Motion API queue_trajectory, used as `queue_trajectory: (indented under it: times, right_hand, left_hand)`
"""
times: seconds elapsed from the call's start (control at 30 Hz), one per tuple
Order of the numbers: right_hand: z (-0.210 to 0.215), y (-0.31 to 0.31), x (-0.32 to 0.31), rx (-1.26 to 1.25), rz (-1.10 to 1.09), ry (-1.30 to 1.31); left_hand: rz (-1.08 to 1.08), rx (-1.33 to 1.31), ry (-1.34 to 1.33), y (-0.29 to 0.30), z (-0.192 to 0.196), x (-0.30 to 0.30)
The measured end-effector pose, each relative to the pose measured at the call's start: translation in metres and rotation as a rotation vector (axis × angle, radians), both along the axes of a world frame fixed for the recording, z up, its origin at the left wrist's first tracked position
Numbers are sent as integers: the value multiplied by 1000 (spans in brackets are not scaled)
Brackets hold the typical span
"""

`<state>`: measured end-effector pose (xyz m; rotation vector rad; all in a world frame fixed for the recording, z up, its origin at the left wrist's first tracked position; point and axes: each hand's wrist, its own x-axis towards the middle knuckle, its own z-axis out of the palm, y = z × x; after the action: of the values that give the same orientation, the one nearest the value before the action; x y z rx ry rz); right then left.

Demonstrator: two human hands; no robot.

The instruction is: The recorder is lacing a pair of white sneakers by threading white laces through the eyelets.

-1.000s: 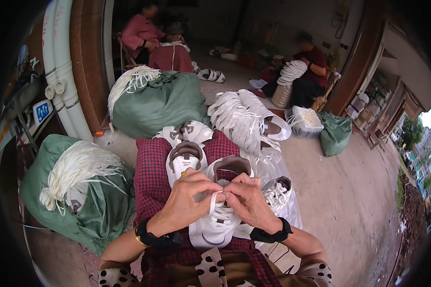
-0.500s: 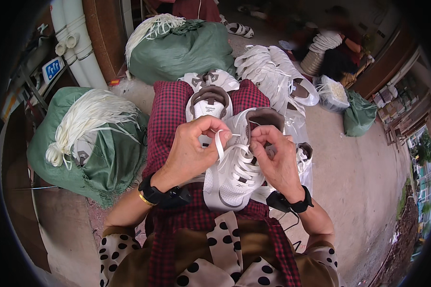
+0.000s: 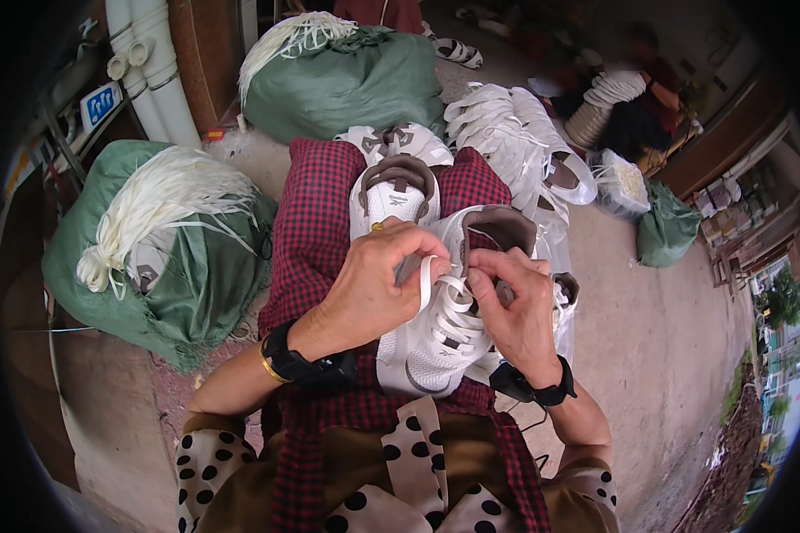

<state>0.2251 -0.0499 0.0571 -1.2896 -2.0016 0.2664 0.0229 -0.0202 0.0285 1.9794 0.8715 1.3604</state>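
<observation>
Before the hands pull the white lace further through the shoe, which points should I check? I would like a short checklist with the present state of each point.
1. Left hand pinches the white lace: ok.
2. Right hand rests on the lacing near the tongue of the white shoe: ok; whether it grips a lace end: cannot tell.
3. Shoe is supported on the lap, on the red checked cloth: ok.
4. Lower rows of lace lie flat and crossed: ok.
5. Lace already passed through the top eyelets: cannot tell, fingers cover them.
6. Second white shoe lies apart, beyond the hands, not tangled in the lace: ok.
</observation>
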Motion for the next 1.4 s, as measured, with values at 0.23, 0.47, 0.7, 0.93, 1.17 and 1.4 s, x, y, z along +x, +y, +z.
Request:
queue_trajectory:
  times: [0.23,0.47,0.7,0.93,1.17,1.4]
  right_hand:
    - [-2,4,-3,96,25,27]
    - [-5,6,-2,0,36,2]
    - [-4,2,-2,76,62,23]
    - [-11,6,-6,160,96,9]
    - [-11,19,8,137,67,14]
    - [-20,18,8,179,132,-83]
  left_hand:
    - [166,286,242,-6,10,7]
    - [109,23,131,-1,-6,10]
    - [60,-148,104,-9,4,-4]
    - [169,119,304,-12,5,4]
    - [140,384,459,9,16,12]
    - [-299,-271,493,31,56,-5]
